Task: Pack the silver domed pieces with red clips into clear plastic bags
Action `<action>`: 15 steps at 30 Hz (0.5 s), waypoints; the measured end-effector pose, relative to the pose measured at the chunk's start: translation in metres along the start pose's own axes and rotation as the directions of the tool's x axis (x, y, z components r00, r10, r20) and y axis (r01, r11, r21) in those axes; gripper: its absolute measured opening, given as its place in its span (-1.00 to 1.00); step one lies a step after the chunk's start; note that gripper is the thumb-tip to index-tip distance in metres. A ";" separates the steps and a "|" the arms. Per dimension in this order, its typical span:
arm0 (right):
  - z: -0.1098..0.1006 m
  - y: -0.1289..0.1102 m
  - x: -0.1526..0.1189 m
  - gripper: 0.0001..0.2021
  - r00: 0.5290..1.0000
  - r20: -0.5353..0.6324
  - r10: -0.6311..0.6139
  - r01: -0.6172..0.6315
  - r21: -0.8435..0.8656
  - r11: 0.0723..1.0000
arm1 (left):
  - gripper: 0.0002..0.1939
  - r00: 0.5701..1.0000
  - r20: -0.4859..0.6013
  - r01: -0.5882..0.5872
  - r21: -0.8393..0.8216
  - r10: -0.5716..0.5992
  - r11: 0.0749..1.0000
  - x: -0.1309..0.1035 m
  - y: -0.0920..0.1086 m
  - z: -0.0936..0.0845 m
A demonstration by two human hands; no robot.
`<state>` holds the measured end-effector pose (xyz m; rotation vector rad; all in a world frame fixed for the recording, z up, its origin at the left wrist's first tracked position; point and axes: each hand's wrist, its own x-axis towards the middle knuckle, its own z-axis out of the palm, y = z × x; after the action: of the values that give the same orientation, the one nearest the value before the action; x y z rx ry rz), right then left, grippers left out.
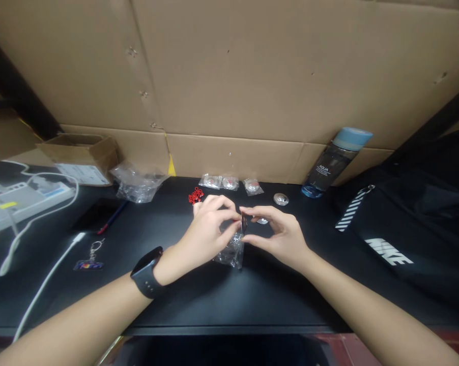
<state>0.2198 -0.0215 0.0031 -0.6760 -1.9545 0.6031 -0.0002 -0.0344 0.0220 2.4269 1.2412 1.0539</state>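
Between my two hands a small round flat disc (244,222) stands on edge, seen nearly side-on. My right hand (277,234) grips its rim between thumb and fingertips. From the other side, my left hand (214,226), with a dark watch on the wrist, pinches at the disc's face; whether it holds a separate small part is hidden. Crumpled clear plastic (231,251) lies under my left fingers. Behind the hands are a red cord bundle (195,195), several round pieces in clear wrappers (230,183) and an unwrapped silvery disc (281,199). Another shiny piece (262,221) shows partly behind my right fingers.
A water bottle (331,165) leans at the back right, beside a black bag (416,223). At the left are an open cardboard box (84,155), plastic wrap (140,185), a power strip (34,201), a white cable (48,279), a phone (95,216) and a keychain (89,264).
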 end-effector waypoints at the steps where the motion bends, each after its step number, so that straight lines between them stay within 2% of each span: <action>1: 0.000 0.000 0.000 -0.45 1.000 -0.004 0.005 -0.005 0.001 1.000 | -0.87 1.000 -0.003 0.006 -0.002 -0.006 1.000 0.000 0.000 0.001; 9: 0.001 -0.001 0.000 -0.48 0.999 -0.023 0.042 -0.040 0.060 0.997 | -0.92 0.997 -0.075 -0.012 -0.016 0.011 1.000 -0.002 0.003 0.005; 15: 0.000 -0.002 0.000 -0.51 0.998 -0.034 0.062 -0.059 0.082 0.995 | -0.88 0.997 -0.072 -0.014 -0.080 0.009 0.997 -0.002 0.004 0.004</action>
<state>0.2190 -0.0226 0.0044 -0.6923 -1.8712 0.6989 0.0045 -0.0381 0.0199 2.3582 1.1835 1.1799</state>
